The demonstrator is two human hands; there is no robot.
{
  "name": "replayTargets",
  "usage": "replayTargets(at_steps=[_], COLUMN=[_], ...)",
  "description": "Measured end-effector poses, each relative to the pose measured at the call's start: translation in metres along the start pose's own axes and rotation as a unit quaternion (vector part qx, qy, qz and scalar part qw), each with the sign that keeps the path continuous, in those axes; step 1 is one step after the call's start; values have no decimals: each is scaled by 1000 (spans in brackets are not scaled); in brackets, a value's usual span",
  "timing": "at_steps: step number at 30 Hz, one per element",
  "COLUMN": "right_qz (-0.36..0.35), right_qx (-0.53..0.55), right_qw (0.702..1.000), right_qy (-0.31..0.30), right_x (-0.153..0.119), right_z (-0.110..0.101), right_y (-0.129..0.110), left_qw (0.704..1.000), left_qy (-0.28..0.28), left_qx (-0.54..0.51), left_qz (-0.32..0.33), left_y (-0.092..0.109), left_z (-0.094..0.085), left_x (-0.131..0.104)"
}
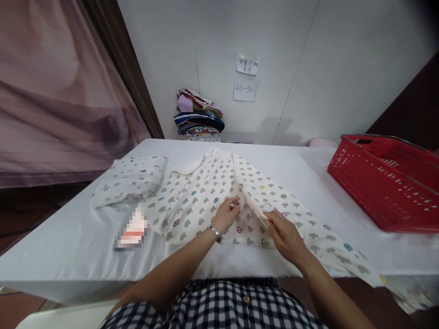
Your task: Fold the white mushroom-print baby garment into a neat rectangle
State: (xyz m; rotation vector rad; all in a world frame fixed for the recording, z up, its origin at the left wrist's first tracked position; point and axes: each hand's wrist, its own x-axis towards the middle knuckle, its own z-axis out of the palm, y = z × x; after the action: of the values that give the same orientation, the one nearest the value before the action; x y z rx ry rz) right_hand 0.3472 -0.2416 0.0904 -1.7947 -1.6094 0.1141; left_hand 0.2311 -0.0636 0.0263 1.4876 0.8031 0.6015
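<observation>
A white baby-style garment [206,192] with a grey and coloured mushroom print lies spread on the table in front of me. Its front has a bound cream edge, and one part stretches to the lower right, hanging over the table's front edge. My right hand [286,235] pinches that bound edge and holds it slightly raised. Beside the opening, my left hand [227,214] rests over the cloth with its fingers loosely bent and apart. At the left sits a folded white printed cloth [133,178], apart from both hands.
The white-covered table [85,249] runs along a wall. A red plastic basket [384,187] stands at the right, and a stack of folded clothes [199,114] at the back. A pixelated patch covers something left of the garment. Pink curtain fabric [51,100] hangs at the left.
</observation>
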Motion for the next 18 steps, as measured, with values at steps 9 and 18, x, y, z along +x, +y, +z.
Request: replayTargets(at_steps=[9,18], right_qz=[17,27], right_qx=[-30,-40], right_qw=[996,995], right_qy=[82,87], right_x=[-4,-4], right_z=[-37,-66], right_y=[13,11], left_qw=[953,932], left_qy=[9,-15], left_qx=[226,267], left_qz=[204,246], left_y=[2,7], left_z=[11,17], left_x=[81,110])
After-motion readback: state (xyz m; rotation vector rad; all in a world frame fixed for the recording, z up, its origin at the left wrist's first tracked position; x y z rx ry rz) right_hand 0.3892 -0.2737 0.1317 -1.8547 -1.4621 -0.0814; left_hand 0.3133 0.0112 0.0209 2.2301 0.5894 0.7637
